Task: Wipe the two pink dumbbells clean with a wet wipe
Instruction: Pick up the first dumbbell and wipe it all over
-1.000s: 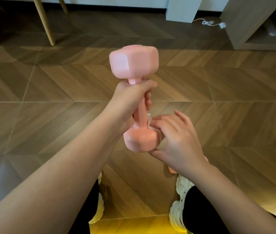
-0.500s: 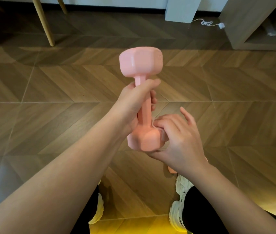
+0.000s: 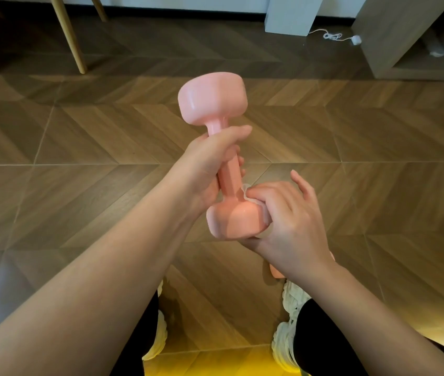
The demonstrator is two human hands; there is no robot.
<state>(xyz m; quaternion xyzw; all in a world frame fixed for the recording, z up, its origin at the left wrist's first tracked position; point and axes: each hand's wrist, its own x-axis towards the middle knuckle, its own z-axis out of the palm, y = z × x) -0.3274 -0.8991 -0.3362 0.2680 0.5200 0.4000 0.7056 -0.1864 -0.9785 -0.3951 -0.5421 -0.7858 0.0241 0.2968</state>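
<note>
– Fingers (image 3: 269, 198) of the right hand (image 3: 294, 221): what do they hold?
– They curl round a crumpled wet wipe (image 3: 248, 191) and press it against the right side of the lower head of a pink dumbbell (image 3: 230, 175). The little finger sticks out straight, clear of the wipe.
– And the left hand (image 3: 207, 169)?
– It grips the handle. The thumb lies across the bar just under the upper head, and the fingertips show on the bar's right side.
– How does the dumbbell sit?
– It is held in the air in front of the person, roughly upright, with the top leaning a little to the left. A wet sheen shows on the lower head.
– Where is the other one?
– Only a pink patch of the second dumbbell (image 3: 275, 271) shows, down on the floor (image 3: 93, 191) near the right shoe (image 3: 286, 340). The right wrist hides the rest.
– What else lies below?
– The left shoe (image 3: 159, 337), pale and chunky like the right one, and black trouser legs, on wood laid in a herringbone pattern.
– Farther off?
– Wooden chair legs (image 3: 71, 36) stand at the top left. A white block (image 3: 291, 14) stands by the wall, with a white cable (image 3: 332, 36) on the floor beside it. A wooden cabinet (image 3: 394, 36) stands at the top right.
</note>
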